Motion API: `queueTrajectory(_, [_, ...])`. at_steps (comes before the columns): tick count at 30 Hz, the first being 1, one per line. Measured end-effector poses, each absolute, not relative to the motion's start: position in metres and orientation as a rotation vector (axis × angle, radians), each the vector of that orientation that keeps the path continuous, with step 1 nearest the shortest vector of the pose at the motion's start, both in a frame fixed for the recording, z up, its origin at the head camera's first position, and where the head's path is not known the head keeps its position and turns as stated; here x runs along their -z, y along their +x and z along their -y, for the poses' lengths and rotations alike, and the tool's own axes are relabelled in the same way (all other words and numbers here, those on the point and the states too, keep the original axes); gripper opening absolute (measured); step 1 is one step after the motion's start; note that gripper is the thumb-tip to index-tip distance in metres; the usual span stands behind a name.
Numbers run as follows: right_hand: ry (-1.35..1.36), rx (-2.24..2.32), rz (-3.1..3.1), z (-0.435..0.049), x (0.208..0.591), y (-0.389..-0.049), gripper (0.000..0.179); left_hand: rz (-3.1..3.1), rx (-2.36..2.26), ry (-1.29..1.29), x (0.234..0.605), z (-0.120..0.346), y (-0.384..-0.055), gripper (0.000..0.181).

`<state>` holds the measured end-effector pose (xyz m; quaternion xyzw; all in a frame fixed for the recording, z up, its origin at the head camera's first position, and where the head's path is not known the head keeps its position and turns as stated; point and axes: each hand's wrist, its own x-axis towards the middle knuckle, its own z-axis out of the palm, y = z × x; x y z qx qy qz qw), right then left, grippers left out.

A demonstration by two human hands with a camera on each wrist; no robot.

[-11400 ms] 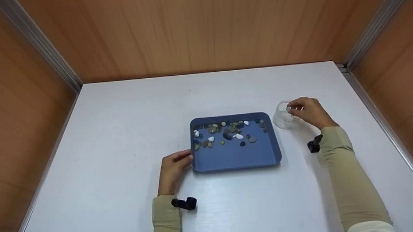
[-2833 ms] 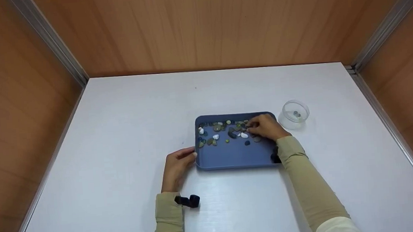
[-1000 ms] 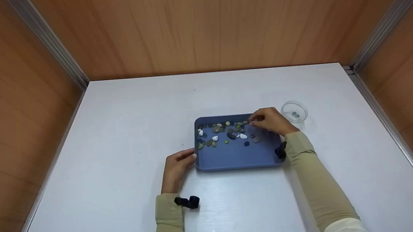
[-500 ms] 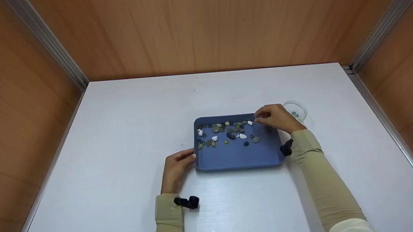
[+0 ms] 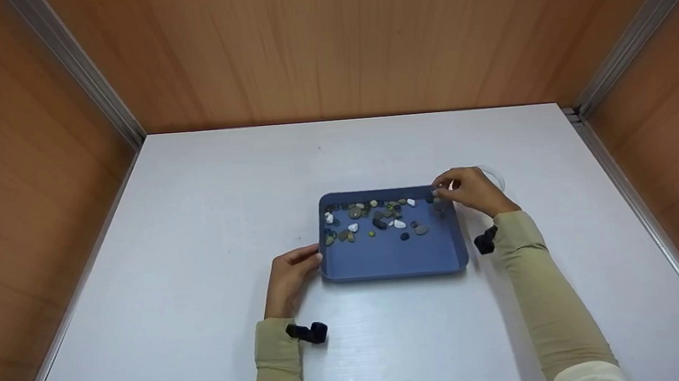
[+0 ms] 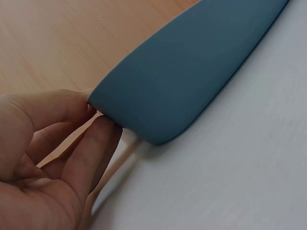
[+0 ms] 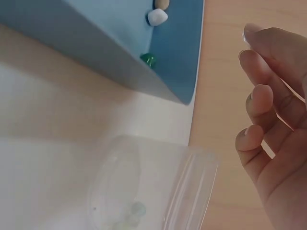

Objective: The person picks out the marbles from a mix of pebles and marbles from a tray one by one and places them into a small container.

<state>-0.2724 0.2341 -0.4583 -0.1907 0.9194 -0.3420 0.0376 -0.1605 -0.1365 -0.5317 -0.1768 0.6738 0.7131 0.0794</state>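
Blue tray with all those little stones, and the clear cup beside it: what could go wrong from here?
The clear cup stands close to the right hand, so a nudge might tip it and spill the marbles inside. If that hand holds something small, which I can't make out, it could drop onto the table. The left hand touches the blue tray at its edge; a sudden tug might set the loose pebbles sliding.

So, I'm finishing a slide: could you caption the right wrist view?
Right hand near a blue tray and a clear cup holding pale marbles.
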Motion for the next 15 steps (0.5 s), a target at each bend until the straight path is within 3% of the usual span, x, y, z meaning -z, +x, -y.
queueTrajectory(15, [-0.505, 1.025, -2.891, -0.271, 0.457, -0.266, 0.017, -2.032, -2.109, -0.518, 0.531, 0.136, -0.160, 0.029])
